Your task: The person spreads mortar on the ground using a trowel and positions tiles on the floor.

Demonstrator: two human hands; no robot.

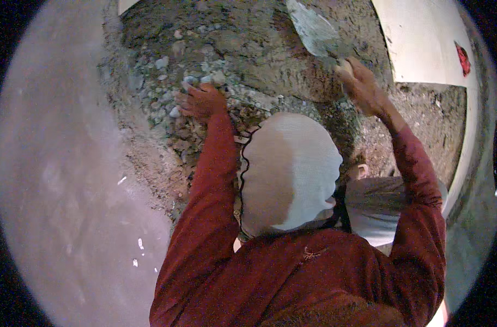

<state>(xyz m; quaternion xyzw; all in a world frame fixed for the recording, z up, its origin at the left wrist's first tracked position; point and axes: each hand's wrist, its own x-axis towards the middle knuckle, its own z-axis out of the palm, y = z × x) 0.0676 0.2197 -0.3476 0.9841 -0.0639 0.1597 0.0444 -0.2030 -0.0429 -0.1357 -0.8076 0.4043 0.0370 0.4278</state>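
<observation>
My right hand is closed round the handle of a trowel, at the upper right. The grey blade points up and left over dark, damp soil. Lower and to the left, my left hand rests on a patch of loose stones, its fingers spread and pointing left. Pale stones lie around the fingertips; whether one is under the palm is hidden. The two hands are well apart, with soil and gravel between them.
Smooth grey floor spreads along the left, with a few white scraps. A cream panel with a red patch borders the soil at the upper right. My knee in pale trousers rises in the middle, near a bare foot.
</observation>
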